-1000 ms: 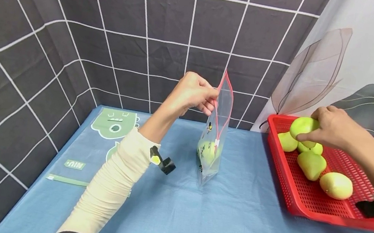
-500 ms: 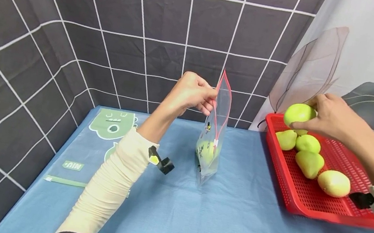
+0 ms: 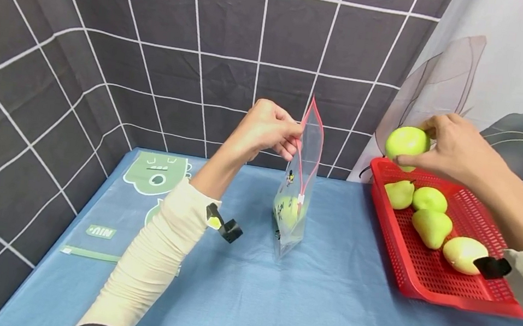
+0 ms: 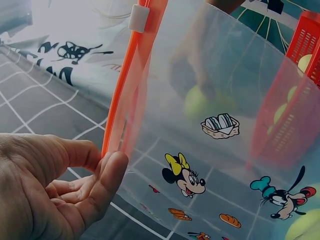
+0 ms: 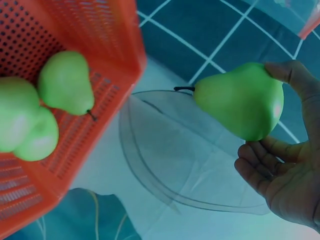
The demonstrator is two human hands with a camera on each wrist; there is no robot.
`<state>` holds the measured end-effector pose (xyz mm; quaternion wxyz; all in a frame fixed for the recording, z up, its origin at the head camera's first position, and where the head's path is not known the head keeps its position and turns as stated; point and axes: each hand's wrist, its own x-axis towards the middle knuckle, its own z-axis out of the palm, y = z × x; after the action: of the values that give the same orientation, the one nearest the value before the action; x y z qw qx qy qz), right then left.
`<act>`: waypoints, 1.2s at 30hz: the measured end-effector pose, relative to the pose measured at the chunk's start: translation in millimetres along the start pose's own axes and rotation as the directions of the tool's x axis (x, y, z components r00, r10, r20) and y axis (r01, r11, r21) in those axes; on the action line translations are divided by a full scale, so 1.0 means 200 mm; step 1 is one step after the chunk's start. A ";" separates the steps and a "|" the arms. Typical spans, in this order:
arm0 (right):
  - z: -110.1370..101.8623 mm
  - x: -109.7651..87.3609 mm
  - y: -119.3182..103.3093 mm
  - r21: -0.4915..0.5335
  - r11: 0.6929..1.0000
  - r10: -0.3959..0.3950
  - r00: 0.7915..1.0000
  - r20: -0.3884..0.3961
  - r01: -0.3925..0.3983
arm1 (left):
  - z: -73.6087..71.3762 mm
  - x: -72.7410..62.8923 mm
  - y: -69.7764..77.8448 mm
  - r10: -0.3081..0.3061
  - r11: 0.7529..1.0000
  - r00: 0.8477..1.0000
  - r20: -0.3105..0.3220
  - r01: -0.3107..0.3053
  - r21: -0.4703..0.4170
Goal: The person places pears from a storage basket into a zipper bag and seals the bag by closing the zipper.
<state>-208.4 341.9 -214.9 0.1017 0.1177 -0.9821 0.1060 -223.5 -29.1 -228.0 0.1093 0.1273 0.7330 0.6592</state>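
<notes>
My left hand [image 3: 271, 129] pinches the red-edged rim of a clear zip bag [image 3: 301, 173], which stands upright with its mouth parted. Inside the bag's bottom lies a green fruit [image 3: 287, 210], partly veiled by the printed plastic. Cartoon figures [image 4: 185, 175] and a white slider [image 4: 139, 18] show in the left wrist view. Above the far left corner of a red basket [image 3: 405, 275], my right hand [image 3: 452, 149] holds a green pear [image 3: 407, 142]. In the right wrist view the pear [image 5: 240, 100] sits between thumb and fingertips, its stem pointing away from the palm.
Several pears and other fruits, including a yellowish one [image 3: 465, 255], lie in the basket. A flat zip bag with a green cartoon print [image 3: 158, 174] lies at the left of the blue-clothed table [image 3: 243, 304]. Dark gridded cloth [image 3: 230, 26] hangs behind.
My right hand has lifted the pear up out of the basket and carried it leftward, uncovering fruit below. The left hand keeps its hold on the bag, nearly still.
</notes>
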 end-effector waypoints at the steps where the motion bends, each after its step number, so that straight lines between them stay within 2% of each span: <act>1: -0.01 0.01 -0.01 0.009 1.000 0.002 1.000 -0.001 -0.002 | 0.00 0.00 0.00 0.002 1.000 1.000 0.000 -0.002 0.002; 6: -0.04 0.03 -0.10 0.047 0.999 0.005 0.999 -0.037 -0.004 | 0.01 0.00 0.00 0.009 1.000 1.000 0.013 -0.009 -0.002; 11: -0.07 0.05 -0.20 0.130 0.992 0.012 0.995 -0.102 0.001 | 0.00 0.00 0.00 0.004 1.000 1.000 0.009 -0.004 0.003; 23: -0.09 0.07 -0.42 0.231 0.972 0.007 0.970 -0.242 0.050 | 0.01 0.00 0.00 0.023 1.000 1.000 0.010 -0.023 -0.001; 28: -0.10 0.07 -0.50 0.255 0.964 0.007 0.951 -0.308 0.076 | 0.02 0.00 0.00 0.029 1.000 0.999 0.019 -0.029 0.006; 36: -0.10 0.07 -0.60 0.270 0.947 -0.057 0.917 -0.394 0.175 | 0.03 0.00 0.01 0.023 0.999 1.000 0.017 -0.023 0.025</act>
<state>-187.1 229.4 -171.0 0.2779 0.1675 -0.9071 0.2683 -221.9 -24.2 -227.5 0.1063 0.1428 0.7388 0.6500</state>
